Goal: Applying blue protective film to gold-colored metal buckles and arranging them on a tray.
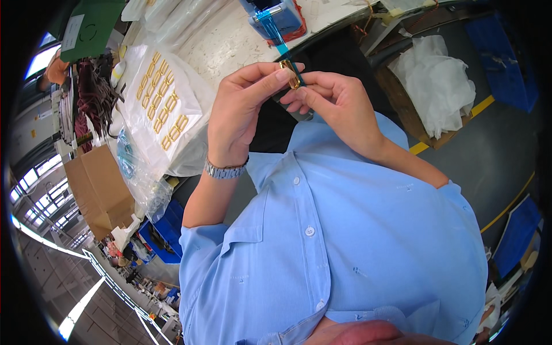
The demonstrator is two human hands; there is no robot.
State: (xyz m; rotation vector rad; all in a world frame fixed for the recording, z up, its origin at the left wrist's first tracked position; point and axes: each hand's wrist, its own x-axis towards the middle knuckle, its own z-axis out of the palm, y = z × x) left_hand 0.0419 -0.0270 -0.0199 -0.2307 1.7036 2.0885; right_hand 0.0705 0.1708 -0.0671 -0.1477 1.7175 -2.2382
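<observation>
Between my two hands is a gold metal buckle (290, 73), roughly oblong. My left hand (247, 95), with a metal watch on its wrist, pinches it between thumb and fingers. My right hand (339, 103) has its thumb and bent fingers pressed together at the buckle's right end, on the loose end of a shiny blue tape strip (282, 46). This strip runs down to the buckle from a blue tape dispenser (276, 20) on the bench. The fingers hide part of the buckle and the tape's end.
To the left, several gold buckles (158, 100) lie in rows on white plastic sheeting (192, 103) on the worktable (213, 52). A cardboard box (100, 190) and clear bags stand beyond it. At right, a box holds white plastic (440, 83); blue bins (500, 57) stand farther right.
</observation>
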